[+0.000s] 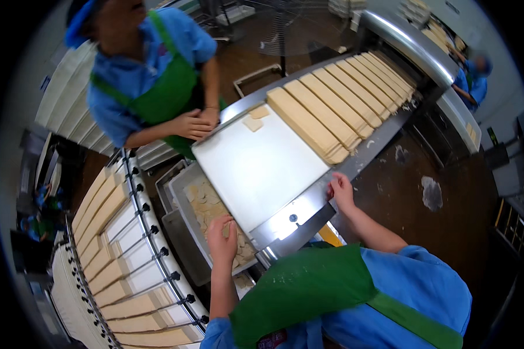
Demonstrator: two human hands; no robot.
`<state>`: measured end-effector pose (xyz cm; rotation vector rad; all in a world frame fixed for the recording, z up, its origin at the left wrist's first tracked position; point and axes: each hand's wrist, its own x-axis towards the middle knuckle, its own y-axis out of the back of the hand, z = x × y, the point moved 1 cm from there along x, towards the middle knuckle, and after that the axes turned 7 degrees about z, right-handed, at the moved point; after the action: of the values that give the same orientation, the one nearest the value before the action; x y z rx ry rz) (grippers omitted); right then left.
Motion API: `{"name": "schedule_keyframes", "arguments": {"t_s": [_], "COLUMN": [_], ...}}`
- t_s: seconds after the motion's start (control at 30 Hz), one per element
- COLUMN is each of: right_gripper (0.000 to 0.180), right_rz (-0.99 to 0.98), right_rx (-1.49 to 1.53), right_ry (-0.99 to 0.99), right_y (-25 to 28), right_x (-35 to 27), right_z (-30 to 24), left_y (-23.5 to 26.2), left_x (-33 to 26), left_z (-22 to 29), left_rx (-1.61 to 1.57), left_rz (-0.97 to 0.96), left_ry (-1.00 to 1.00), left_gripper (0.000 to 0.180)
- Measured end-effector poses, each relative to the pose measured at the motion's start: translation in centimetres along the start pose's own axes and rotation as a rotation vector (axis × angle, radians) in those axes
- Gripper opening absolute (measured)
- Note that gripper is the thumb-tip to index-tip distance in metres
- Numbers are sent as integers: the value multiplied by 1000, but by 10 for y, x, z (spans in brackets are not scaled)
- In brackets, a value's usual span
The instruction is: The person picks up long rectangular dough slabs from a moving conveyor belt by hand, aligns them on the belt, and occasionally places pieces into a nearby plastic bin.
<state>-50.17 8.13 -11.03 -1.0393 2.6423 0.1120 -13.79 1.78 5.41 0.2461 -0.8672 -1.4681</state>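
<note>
My left hand [221, 239] is at the near left edge of a smooth white board [262, 168], fingers loosely bent and thumb apart, nothing visible in it. By the board's near right corner, my right hand [342, 192] is at the steel table's edge with its fingers curled in and nothing visible in them. Long stacks of pale yellow dough sheets [303, 125] lie side by side beyond the board. Two small loose dough pieces [253, 123] rest at its far left corner. A bare strip of steel table [294, 218] lies between my hands.
Left of the table, a grey bin [183, 200] holds many dough scraps [206, 206]. A curved conveyor [157, 232] with black knobs carries more dough stacks. A co-worker in a green apron [169, 96] stands across the table, hands together at the board's far left edge. A rounded steel machine [410, 46] spans the far end.
</note>
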Motion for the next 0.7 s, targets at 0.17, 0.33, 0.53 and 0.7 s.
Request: {"name": "schedule_keyframes", "arguments": {"t_s": [0.17,0.33,0.53,0.7], "right_gripper": [36,43,43,45], "right_rz": [322,406,422,374], "right_rx": [31,-176,-488,-529], "right_ry": [143,240,499,515], "right_y": [10,-21,-20,-16], "right_x": [96,117,97,100], "right_z": [23,9,-15,-15], "left_y": [-66,-114,-176,-269], "left_x": [38,66,122,211], "left_z": [29,43,14,-17], "left_rx": [-40,-34,49,217], "left_rz": [-91,-223,-363,-313], "left_ry": [-67,-83,-33,-273], "left_gripper": [10,11,12,24]}}
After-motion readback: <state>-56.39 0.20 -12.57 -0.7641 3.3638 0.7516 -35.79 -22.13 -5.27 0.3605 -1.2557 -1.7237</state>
